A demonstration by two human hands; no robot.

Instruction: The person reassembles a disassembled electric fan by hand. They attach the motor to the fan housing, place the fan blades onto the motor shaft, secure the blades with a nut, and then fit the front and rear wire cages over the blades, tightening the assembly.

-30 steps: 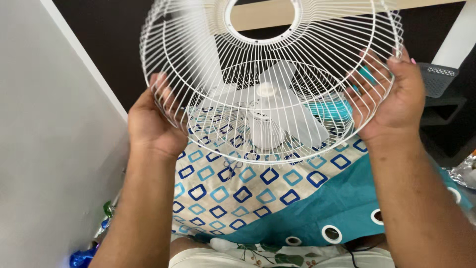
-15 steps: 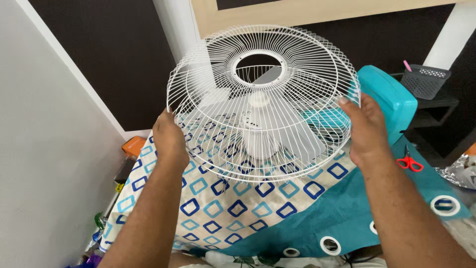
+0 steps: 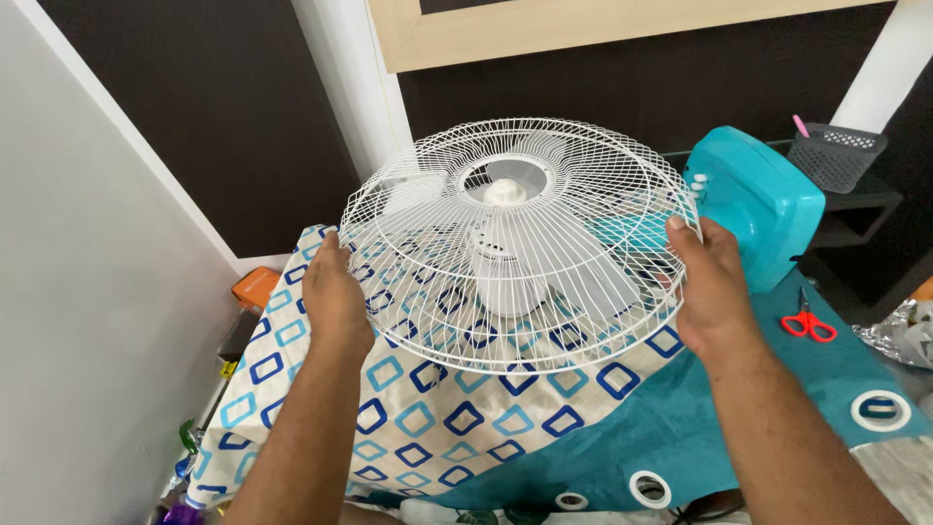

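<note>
White wire makes up the one fan guard point(image 3: 520, 243), a round domed cage with a plain ring at its centre, held level between two hands. Left hand point(image 3: 333, 292) grips the rim at the near left, its fingers point(image 3: 326, 255) curled shut over the outer wires; right hand point(image 3: 708, 284) grips the rim at the far right, its fingers point(image 3: 680, 233) likewise closed on the wire edge. Between the two sets of fingers, seen through the cage, sit one white motor hub point(image 3: 503, 277) and pale fan blades point(image 3: 593, 282), whose number cannot be told through the wires. Whether the guard touches the hub cannot be told.

Under the fingers lies one patterned cloth point(image 3: 408, 418), cream with blue and teal squares, spread over a teal sheet point(image 3: 680, 418) that has white eyelet rings along its edge. Just beyond the right fingers stands one teal plastic fan base point(image 3: 768, 199). Further right of them, on the teal sheet, lies one pair of red-handled scissors point(image 3: 805, 323), and beyond that a crumpled piece of silver foil point(image 3: 899, 335). Behind the teal base, one grey mesh basket point(image 3: 836, 156) sits on a dark shelf. Left of the left fingers, low by the white wall, rests one orange box point(image 3: 257, 286).
</note>
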